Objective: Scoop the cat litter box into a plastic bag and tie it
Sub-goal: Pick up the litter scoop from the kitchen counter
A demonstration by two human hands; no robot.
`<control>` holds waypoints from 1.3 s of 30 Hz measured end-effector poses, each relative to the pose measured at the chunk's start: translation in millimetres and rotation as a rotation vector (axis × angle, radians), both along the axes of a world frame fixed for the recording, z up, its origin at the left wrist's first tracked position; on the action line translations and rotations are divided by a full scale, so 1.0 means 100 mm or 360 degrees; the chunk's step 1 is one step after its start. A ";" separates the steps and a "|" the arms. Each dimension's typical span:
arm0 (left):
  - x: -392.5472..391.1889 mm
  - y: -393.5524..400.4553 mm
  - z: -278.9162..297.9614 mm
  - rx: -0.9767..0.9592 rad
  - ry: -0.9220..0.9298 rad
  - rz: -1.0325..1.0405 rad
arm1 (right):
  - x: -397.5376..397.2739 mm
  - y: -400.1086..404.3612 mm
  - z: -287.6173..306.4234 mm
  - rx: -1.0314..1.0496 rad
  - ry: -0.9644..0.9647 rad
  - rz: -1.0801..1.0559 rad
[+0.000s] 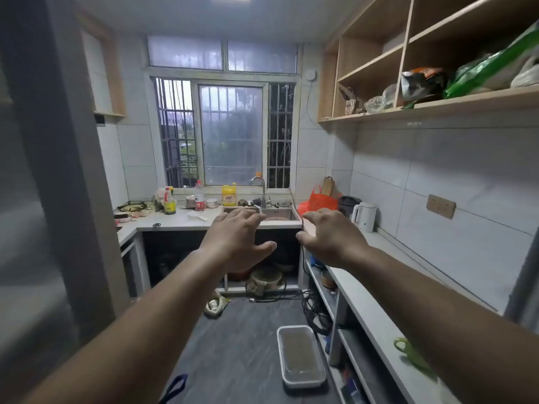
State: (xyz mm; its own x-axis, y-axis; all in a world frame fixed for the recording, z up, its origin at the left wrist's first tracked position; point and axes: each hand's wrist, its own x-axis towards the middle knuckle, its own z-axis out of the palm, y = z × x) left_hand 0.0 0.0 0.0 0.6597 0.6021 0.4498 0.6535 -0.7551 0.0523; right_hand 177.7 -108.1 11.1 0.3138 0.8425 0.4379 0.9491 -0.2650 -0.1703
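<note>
Your bare left hand (239, 240) and right hand (332, 237) reach forward, fingers spread, holding nothing. The white rectangular plastic litter box (300, 357) sits on the near floor, right. Nothing's begun: next, find a bag and scoop, perhaps that green looped thing (408, 352).

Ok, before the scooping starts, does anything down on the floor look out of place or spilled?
No spill shows around the litter box. Black cables lie tangled on the floor beside it, and a crumpled bag lies loose near the sink cabinet.
</note>
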 end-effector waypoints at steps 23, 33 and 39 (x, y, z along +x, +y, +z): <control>1.39 1.88 -0.42 -0.0067 0.0188 0.0203 | 1.61 1.94 -0.47 -0.0018 0.0139 0.0074; 2.46 2.61 -0.70 -0.0126 0.0101 0.0198 | 2.66 2.65 -0.70 -0.0094 0.0194 0.0039; 2.70 2.96 -0.71 -0.0128 0.0030 0.0176 | 2.88 3.05 -0.67 -0.0095 0.0209 0.0069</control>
State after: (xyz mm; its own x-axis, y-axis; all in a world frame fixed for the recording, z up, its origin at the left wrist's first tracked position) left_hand 270.4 295.7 -71.1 0.5952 0.7052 0.3853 0.7340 -0.6722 0.0963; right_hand 465.5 196.4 -55.7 0.3279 0.8799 0.3440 0.9305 -0.2377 -0.2788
